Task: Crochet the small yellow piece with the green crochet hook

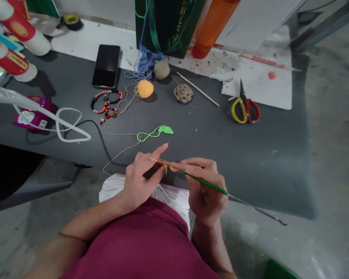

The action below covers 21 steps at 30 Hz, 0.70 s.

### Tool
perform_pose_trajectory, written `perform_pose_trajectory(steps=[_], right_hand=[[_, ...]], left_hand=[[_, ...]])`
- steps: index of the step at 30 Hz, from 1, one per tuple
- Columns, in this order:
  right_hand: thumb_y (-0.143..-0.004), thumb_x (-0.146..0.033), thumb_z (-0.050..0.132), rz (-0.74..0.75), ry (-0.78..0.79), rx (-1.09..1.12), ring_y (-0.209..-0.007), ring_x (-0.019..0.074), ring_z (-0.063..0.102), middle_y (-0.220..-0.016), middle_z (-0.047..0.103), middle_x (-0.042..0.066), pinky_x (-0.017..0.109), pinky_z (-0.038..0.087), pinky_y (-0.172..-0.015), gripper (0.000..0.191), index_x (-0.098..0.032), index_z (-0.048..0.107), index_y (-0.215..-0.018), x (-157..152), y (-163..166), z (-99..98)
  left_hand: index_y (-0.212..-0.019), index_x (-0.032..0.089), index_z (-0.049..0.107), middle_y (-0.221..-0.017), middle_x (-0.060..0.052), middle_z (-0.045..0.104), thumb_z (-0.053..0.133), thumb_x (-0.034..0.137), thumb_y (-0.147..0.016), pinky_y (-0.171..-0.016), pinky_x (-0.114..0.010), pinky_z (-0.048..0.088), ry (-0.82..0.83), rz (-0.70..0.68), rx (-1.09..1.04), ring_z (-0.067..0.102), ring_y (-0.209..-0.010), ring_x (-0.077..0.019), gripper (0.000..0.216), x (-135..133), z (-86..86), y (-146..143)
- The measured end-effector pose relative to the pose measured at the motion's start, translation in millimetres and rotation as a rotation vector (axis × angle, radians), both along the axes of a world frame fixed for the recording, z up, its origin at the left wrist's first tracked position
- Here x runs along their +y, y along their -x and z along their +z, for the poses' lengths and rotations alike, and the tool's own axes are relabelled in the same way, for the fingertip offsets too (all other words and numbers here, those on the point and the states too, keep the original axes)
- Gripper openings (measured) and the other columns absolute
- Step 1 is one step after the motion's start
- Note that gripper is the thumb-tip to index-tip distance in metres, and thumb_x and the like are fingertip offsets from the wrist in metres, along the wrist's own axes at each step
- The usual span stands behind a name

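1. Small orange crochet piece point(173, 168) sits between the hands, lower middle of frame, yellow yarn point(119, 155) trailing left.
2. Left hand point(138, 180) nearly closed, pinching piece and yarn; index finger extended.
3. Right hand point(205, 190) curled firmly around green crochet hook point(212, 186), shaft pointing lower right.
4. Dark grey tabletop point(250, 162) open ahead of hands, up to scissors point(246, 110), upper right; hands over its near edge.

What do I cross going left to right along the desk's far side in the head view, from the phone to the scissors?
Black phone, orange yarn ball, tan yarn ball, coiled tan crochet piece, yellow-and-red-handled scissors.
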State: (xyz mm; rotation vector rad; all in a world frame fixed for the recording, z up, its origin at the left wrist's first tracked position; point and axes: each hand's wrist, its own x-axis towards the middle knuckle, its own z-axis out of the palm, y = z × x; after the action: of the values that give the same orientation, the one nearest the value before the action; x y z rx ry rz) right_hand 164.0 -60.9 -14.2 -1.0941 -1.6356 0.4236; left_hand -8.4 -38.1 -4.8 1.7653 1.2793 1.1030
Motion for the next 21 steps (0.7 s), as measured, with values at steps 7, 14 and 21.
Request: perform_pose_trajectory(steps=[7,14,21], right_hand=[[-0.093,-0.007,0.061,-0.138,-0.062,-0.123,-0.094,0.0207,0.072,-0.099,0.080,0.003,0.038,0.055,-0.074,0.023,-0.025,0.064,-0.107,-4.7,11.8,2.4],[-0.092,-0.006,0.062,-0.176,-0.014,-0.126,-0.089,0.0187,0.072,-0.096,0.078,0.003,0.036,0.056,-0.073,0.023,-0.025,0.067,-0.105,-0.6,14.1,4.2],[-0.091,-0.005,0.066,-0.107,-0.149,-0.062,-0.100,0.0222,0.076,-0.105,0.084,0.004,0.043,0.059,-0.082,0.030,-0.026,0.067,-0.112,3.8,19.9,-18.5]], left_hand=[[-0.153,0.026,0.048,-0.089,0.000,0.080,0.064,0.006,-0.092,-0.075,-0.030,0.048,-0.457,0.039,0.166,0.070,-0.072,-0.0132,0.066,3.6,-12.3,-4.1],[-0.157,0.031,0.042,-0.087,0.001,0.078,0.063,0.005,-0.092,-0.075,-0.029,0.048,-0.484,0.036,0.133,0.068,-0.074,-0.0132,0.072,3.2,-15.2,-6.8],[-0.139,0.028,0.066,-0.089,0.000,0.077,0.069,0.014,-0.088,-0.080,-0.029,0.054,0.148,0.169,-0.354,0.066,-0.078,-0.0140,0.053,-2.3,-14.1,-12.0]])
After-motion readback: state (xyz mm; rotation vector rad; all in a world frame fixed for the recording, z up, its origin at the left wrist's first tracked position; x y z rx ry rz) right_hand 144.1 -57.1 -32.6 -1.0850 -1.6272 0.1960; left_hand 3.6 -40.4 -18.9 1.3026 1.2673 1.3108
